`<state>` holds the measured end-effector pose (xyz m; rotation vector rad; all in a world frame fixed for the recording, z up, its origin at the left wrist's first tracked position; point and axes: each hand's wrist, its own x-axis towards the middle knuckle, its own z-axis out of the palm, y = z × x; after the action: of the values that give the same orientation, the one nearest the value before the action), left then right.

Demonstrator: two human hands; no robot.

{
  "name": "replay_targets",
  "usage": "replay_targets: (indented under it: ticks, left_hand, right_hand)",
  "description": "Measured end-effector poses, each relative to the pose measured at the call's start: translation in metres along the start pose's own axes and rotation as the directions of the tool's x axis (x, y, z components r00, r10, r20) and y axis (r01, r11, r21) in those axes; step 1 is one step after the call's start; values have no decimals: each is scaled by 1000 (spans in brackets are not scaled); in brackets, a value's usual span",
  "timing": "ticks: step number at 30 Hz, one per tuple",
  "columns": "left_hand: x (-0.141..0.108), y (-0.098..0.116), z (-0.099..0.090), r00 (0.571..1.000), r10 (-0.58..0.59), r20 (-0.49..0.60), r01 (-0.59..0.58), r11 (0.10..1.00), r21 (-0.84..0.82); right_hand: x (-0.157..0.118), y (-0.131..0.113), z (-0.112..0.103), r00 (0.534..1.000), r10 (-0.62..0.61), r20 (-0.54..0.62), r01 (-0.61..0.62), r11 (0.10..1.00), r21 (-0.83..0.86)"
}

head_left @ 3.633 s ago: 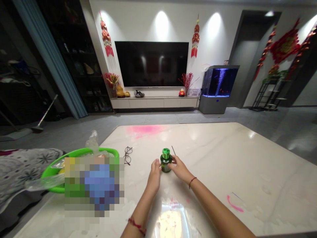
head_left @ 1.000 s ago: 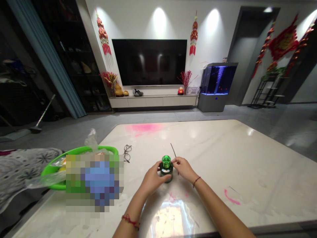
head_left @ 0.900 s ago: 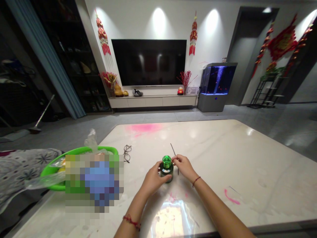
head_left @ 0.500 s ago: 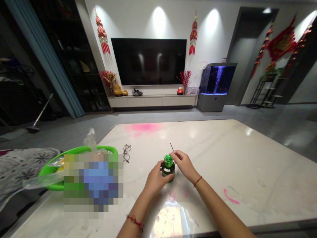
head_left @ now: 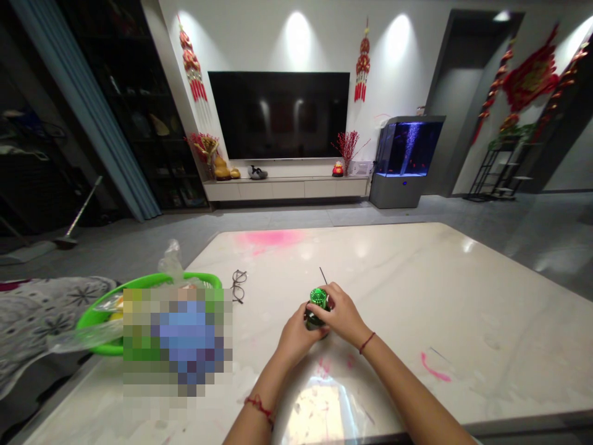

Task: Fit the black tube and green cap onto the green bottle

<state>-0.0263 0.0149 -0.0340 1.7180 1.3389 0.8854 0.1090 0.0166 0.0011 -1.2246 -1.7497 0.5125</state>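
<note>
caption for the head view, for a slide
Left hand around the green bottle, right hand at its cap

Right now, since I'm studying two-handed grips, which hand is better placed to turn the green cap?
Probably the right hand: its fingers are on the green cap, while the left hand grips the bottle lower down and could steady it.

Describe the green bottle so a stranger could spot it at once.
In front of the black TV, find the pale table. Between the left hand and right hand there stands the dark green bottle. Its shiny bright-green cap sets it apart from the eyeglasses and the wide, open green basket.
</note>
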Motion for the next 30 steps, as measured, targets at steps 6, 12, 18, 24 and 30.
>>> replay_targets:
  ticks: [6,12,18,24,30]
  left_hand:
    - [0,-1,1,1000,-11,2,11,1000,23]
    - [0,11,-2,999,44,-27,-46,997,-67]
    - [-2,30,1,997,20,-77,-33,986,-164]
    - [-5,39,2,990,82,-113,-95,988,-122]
    - [-10,45,-2,975,162,-155,-161,987,18]
  right_hand:
    - [-1,2,0,1000,-29,5,29,1000,1]
    - [3,-1,-3,999,-28,-40,30,998,57]
    - [10,-10,-15,993,-3,-119,23,986,163]
    - [14,-15,-19,989,19,-145,10,980,200]
    - [14,-15,-22,994,69,-80,-49,974,222]
